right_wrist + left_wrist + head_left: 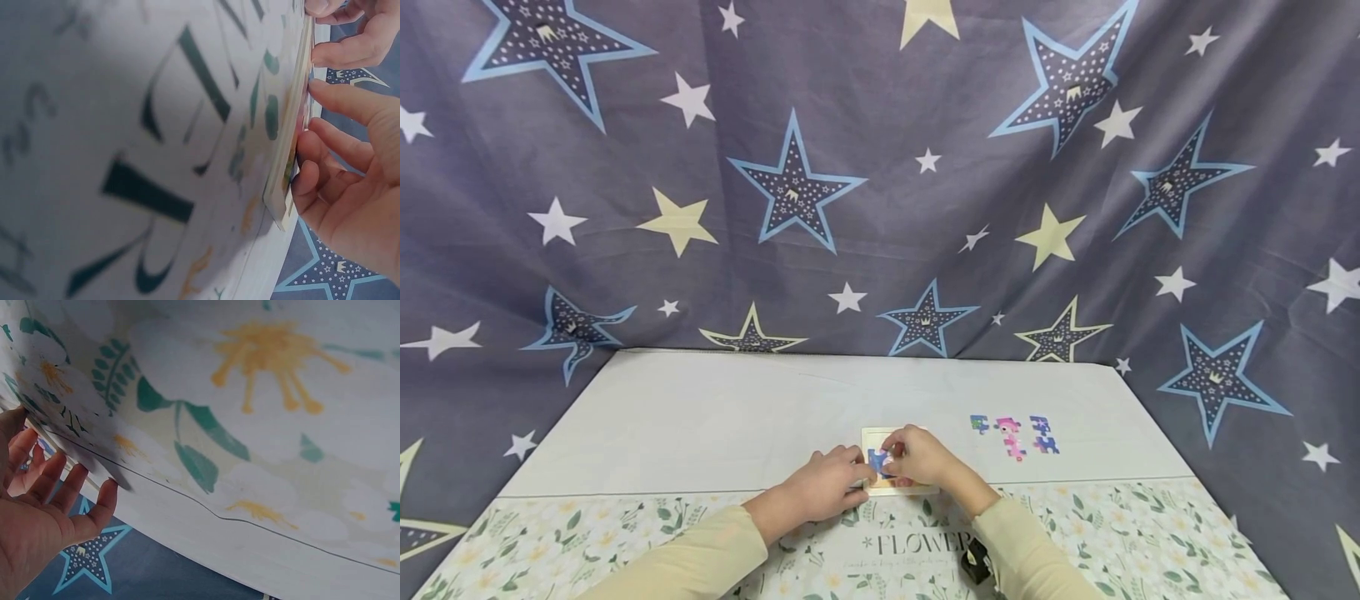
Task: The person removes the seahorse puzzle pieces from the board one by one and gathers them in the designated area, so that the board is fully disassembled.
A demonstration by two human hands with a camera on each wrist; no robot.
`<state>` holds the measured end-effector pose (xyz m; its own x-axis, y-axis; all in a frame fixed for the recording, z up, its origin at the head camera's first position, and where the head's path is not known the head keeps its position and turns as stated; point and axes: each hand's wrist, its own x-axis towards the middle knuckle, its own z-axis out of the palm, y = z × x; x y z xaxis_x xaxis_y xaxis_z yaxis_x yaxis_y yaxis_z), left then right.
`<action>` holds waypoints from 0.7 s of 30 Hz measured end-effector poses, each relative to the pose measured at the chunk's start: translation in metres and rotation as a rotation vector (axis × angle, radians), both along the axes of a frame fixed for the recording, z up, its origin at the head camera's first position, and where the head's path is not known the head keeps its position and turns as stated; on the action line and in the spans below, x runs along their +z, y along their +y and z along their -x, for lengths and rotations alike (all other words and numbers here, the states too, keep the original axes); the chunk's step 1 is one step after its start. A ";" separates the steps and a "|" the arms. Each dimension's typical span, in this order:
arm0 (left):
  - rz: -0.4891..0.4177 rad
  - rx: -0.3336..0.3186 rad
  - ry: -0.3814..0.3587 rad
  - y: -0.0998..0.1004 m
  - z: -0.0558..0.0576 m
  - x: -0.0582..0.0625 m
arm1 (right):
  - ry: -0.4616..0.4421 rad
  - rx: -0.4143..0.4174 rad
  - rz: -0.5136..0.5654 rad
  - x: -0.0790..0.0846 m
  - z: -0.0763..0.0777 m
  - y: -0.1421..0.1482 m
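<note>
A shallow puzzle tray [901, 492] with a pale frame lies on the table before me, partly covered by my hands. My right hand [921, 458] reaches over it, its thumb and forefinger pinching a blue puzzle piece [877, 458] at the tray's left part. In the right wrist view the right hand [356, 162] has fingertips down at the tray's surface, its other fingers bent. My left hand [827, 485] rests at the tray's left edge, fingers loosely bent and touching the frame. The left wrist view shows the left hand [56, 500] with its fingers spread apart.
Right of the tray lie loose puzzle pieces: a small blue-green one [979, 424], joined pink ones [1011, 437] and purple-blue ones [1044, 435]. A flowered cloth [820, 558] covers the table's near part. A dark object [976, 562] is beside the right sleeve. A star-patterned curtain [880, 208] hangs behind.
</note>
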<state>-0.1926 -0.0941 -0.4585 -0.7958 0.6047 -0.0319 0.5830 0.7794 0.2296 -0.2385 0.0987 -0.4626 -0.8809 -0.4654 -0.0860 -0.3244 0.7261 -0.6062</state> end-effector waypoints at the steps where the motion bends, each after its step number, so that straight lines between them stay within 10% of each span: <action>1: -0.001 0.000 0.001 0.000 0.000 0.000 | -0.001 -0.001 0.005 0.000 0.000 0.000; 21: 0.003 0.002 0.015 0.000 0.002 -0.003 | -0.033 -0.013 0.082 0.003 -0.003 -0.001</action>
<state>-0.1946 -0.0940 -0.4612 -0.7971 0.6034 -0.0216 0.5852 0.7809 0.2185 -0.2354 0.0981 -0.4601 -0.8840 -0.4611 -0.0770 -0.2945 0.6773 -0.6742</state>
